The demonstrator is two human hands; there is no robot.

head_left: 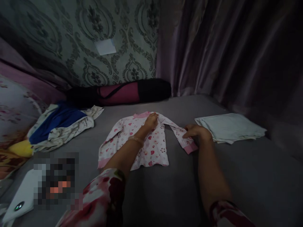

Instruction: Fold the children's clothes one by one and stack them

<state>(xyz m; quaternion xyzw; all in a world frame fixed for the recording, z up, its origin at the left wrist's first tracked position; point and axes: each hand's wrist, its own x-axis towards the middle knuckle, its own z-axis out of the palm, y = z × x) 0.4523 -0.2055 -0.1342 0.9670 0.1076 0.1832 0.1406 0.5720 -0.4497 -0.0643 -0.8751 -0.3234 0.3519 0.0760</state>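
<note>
A small long-sleeved shirt (153, 148), white with pink and red hearts and flowers, lies spread on the grey bed sheet. Its collar and cuffs are pink, and the collar points away from me. My left hand (151, 121) is across the shirt at its right shoulder, fingers bent together on the cloth. Toward the cuff of the right sleeve, my right hand (197, 131) pinches the fabric between thumb and fingers. That sleeve stretches out to the right; the left one lies angled down, partly behind my left forearm.
Folded pale cloth (233, 126) lies to the right. Blue and white clothes (63, 124) are heaped on the left. A long black and maroon bag (120, 93) rests along the wall. A white device (26, 195) and a blurred patch are at lower left. Curtains (189, 47) hang at right.
</note>
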